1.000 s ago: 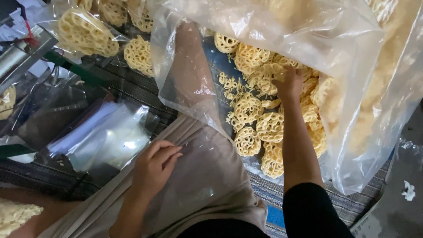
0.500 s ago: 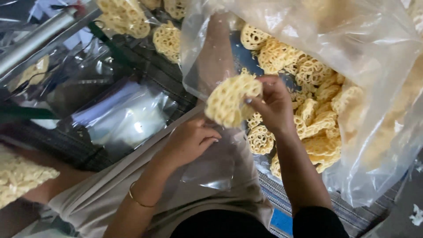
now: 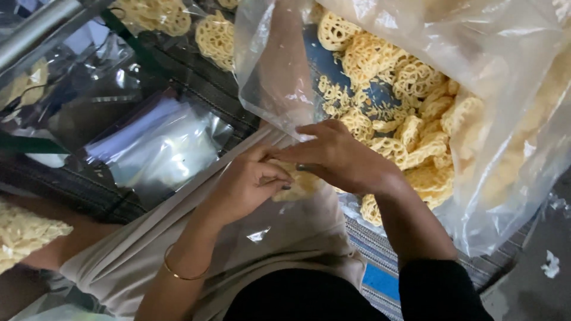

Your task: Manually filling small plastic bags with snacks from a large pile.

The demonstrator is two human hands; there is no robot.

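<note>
My left hand point(image 3: 247, 184) and my right hand point(image 3: 339, 157) meet over my lap. Between them is a yellow lattice cracker point(image 3: 300, 184), mostly hidden under the fingers. My right hand presses it down; my left hand pinches the edge of a small clear plastic bag point(image 3: 279, 223) lying on my thigh. Just beyond my hands a large clear plastic sack point(image 3: 476, 119) lies open, holding several more lattice crackers point(image 3: 410, 113).
A stack of empty clear bags point(image 3: 157, 151) lies on the striped mat point(image 3: 375, 244) to the left. Filled bags of crackers point(image 3: 157, 15) sit at the top left. A metal bar point(image 3: 35, 27) crosses the upper left corner. More crackers point(image 3: 24, 235) show at the left edge.
My right hand took a cracker out of the big sack, carried it over, and lowered it to my left hand at the small bag on my lap.
</note>
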